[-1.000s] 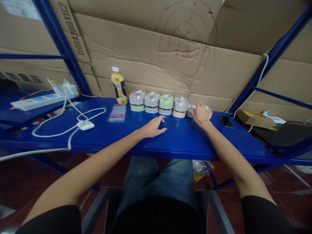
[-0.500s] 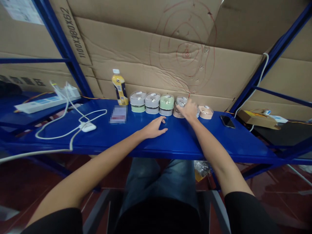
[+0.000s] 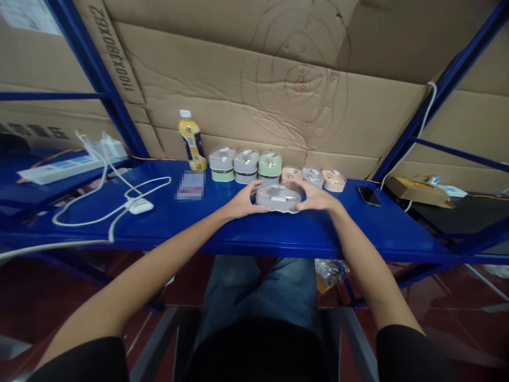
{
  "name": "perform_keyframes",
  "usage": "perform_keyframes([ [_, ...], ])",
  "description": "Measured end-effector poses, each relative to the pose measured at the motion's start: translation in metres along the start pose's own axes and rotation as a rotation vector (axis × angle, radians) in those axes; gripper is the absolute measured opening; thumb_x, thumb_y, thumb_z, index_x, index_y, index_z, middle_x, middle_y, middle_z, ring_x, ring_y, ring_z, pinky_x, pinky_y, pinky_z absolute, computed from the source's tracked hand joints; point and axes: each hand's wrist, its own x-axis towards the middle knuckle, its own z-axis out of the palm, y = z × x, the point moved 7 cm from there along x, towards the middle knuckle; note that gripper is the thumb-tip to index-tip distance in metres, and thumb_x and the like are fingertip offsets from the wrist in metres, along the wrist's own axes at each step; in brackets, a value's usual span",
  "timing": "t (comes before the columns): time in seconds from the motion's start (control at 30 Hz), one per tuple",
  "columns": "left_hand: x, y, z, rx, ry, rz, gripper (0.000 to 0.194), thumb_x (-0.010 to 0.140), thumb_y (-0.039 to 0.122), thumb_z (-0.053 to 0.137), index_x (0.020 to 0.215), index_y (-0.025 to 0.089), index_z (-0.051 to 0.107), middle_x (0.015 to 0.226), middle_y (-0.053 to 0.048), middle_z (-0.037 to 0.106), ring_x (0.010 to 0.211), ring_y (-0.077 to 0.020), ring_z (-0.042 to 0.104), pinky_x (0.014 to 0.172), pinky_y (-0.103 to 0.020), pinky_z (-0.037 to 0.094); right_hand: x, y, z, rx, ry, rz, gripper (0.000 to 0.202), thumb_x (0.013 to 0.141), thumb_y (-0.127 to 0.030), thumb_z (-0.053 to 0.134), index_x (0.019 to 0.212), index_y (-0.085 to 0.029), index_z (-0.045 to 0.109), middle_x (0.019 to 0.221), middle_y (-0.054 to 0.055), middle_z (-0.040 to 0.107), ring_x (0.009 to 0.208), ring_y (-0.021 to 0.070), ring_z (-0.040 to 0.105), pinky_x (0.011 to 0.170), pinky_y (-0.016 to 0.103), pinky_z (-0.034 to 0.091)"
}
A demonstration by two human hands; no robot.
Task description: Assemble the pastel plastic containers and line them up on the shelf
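A grey oval case with a clear lid [image 3: 278, 197] is between my two hands near the middle of the blue table. My left hand [image 3: 247, 201] grips its left end, thumb in front and fingers behind. On the right end, my right hand [image 3: 316, 196] holds it the same way. Behind it stand stacked cases: a grey one on green [image 3: 222, 163], a grey pair [image 3: 246, 165], and a green one [image 3: 270, 164] on grey. Single cases follow to the right: peach [image 3: 291, 173], grey [image 3: 312, 177] and another peach [image 3: 333, 180].
A yellow drink bottle [image 3: 192, 140] stands at the back left, with a blurred flat packet [image 3: 191, 185] before it. White cables and a white plug [image 3: 139, 205] lie on the left. A phone [image 3: 369, 195] lies at the right, near a cardboard box [image 3: 421, 192]. Cardboard sheets [image 3: 207, 79] wall the back.
My right hand has brought the grey case from the top of a stack in the row forward and left. My left hand has closed on its other end. A peach case now shows uncovered.
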Motion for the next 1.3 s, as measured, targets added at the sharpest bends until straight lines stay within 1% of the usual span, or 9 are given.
perform_keyframes([
  [0.13,-0.005,0.008,0.002,0.229,-0.018,0.024,0.114,0.058,0.058,0.102,0.153,0.019,0.052,0.155,-0.021,0.062,0.144,-0.0458,0.060,0.124,-0.065,0.045,0.010,0.000,0.028,-0.044,-0.085,-0.009,0.111,0.063,-0.050,0.096,0.160,-0.019,0.052,0.160,0.017,0.061,0.149,0.0407,0.057,0.129,0.056,0.043],
  [0.27,-0.005,0.010,0.005,0.327,-0.010,0.055,0.118,0.058,0.061,0.101,0.156,0.021,0.049,0.153,-0.020,0.063,0.140,-0.0460,0.063,0.119,-0.064,0.050,0.016,-0.006,0.037,-0.178,0.048,-0.027,0.117,0.063,-0.065,0.096,0.160,-0.015,0.053,0.160,0.023,0.058,0.147,0.0440,0.057,0.127,0.060,0.044],
  [0.4,-0.004,0.007,0.007,0.375,-0.028,0.061,0.122,0.061,0.063,0.100,0.160,0.020,0.044,0.155,-0.022,0.061,0.141,-0.0464,0.062,0.118,-0.064,0.050,0.020,-0.016,0.042,-0.259,0.118,-0.115,0.104,0.069,-0.069,0.092,0.155,-0.019,0.059,0.150,0.020,0.066,0.139,0.0424,0.063,0.120,0.061,0.051],
  [0.53,-0.007,0.011,0.005,0.425,-0.013,0.097,0.114,0.071,0.065,0.094,0.163,0.020,0.045,0.158,-0.021,0.058,0.144,-0.0450,0.058,0.122,-0.063,0.047,0.014,-0.006,0.017,-0.214,0.233,-0.058,0.092,0.079,-0.068,0.084,0.153,-0.020,0.060,0.150,0.019,0.067,0.131,0.0410,0.068,0.112,0.060,0.056],
  [0.67,-0.010,0.018,0.012,0.471,-0.107,0.169,0.064,0.089,0.063,0.080,0.141,0.026,0.073,0.138,-0.013,0.067,0.136,-0.0385,0.061,0.123,-0.061,0.045,0.002,0.016,-0.017,-0.197,0.388,0.055,0.078,0.087,-0.066,0.076,0.149,-0.021,0.062,0.151,0.018,0.068,0.135,0.0409,0.066,0.116,0.062,0.052],
  [0.77,-0.010,0.018,0.014,0.478,-0.119,0.171,0.052,0.091,0.063,0.078,0.128,0.027,0.082,0.132,-0.013,0.067,0.135,-0.0377,0.060,0.124,-0.061,0.045,-0.001,0.025,-0.025,-0.202,0.425,0.098,0.076,0.087,-0.067,0.076,0.147,-0.022,0.064,0.149,0.017,0.070,0.136,0.0402,0.066,0.117,0.062,0.051],
  [0.93,-0.007,0.013,-0.008,0.488,0.014,0.120,0.057,0.092,0.068,0.071,0.125,0.024,0.083,0.132,-0.013,0.066,0.131,-0.0375,0.063,0.122,-0.059,0.046,0.002,0.025,-0.022,-0.226,0.404,0.088,0.075,0.087,-0.067,0.075,0.147,-0.022,0.064,0.150,0.017,0.069,0.134,0.0409,0.067,0.116,0.062,0.052],
  [1.13,-0.006,-0.014,-0.054,0.557,0.198,-0.047,0.081,0.090,0.074,0.069,0.150,0.020,0.065,0.144,-0.017,0.067,0.139,-0.0402,0.060,0.121,-0.059,0.046,-0.001,0.033,-0.027,-0.236,0.385,0.152,0.085,0.079,-0.062,0.080,0.151,-0.022,0.062,0.153,0.017,0.067,0.137,0.0441,0.065,0.119,0.063,0.051],
  [1.3,-0.006,-0.021,-0.063,0.583,0.236,-0.117,0.089,0.084,0.073,0.076,0.151,0.018,0.058,0.152,-0.019,0.064,0.145,-0.0435,0.056,0.122,-0.059,0.046,-0.002,0.040,-0.027,-0.242,0.365,0.203,0.085,0.074,-0.065,0.082,0.145,-0.019,0.068,0.143,0.019,0.072,0.126,0.0451,0.070,0.112,0.066,0.055],
])
